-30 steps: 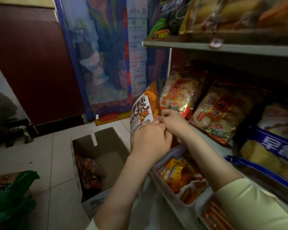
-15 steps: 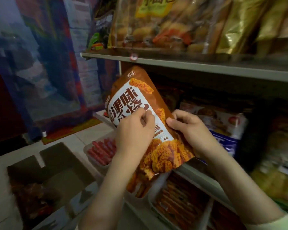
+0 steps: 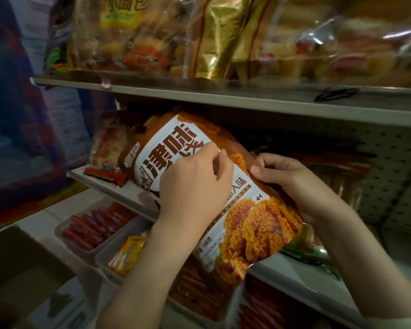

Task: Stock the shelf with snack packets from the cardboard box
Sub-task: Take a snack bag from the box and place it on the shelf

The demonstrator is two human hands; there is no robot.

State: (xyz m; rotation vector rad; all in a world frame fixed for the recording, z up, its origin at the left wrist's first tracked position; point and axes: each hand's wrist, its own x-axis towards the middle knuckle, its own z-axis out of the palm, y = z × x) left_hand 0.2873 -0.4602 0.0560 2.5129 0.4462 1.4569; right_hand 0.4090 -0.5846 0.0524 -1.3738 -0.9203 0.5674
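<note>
A large orange-brown snack packet [image 3: 252,224] with a white label lies tilted, its top end under the upper shelf board [image 3: 223,100] and its bottom hanging over the middle shelf's edge [image 3: 292,271]. My left hand [image 3: 195,184] grips the packet's front face with curled fingers. My right hand [image 3: 287,176] holds its right edge, thumb on the front. The cardboard box [image 3: 17,276] stands open on the floor at the lower left; its contents are not visible.
A clear packet of crackers [image 3: 107,153] leans at the shelf's left end. Bagged breads and gold packets [image 3: 214,36] fill the upper shelf. Below, white tubs hold red sausage sticks [image 3: 95,226] and yellow packets [image 3: 126,255]. Perforated back panel [image 3: 394,176] at right.
Both hands have carried the packet up from beside the box and pushed it further in under the upper shelf board. The view has shifted closer to the shelf.
</note>
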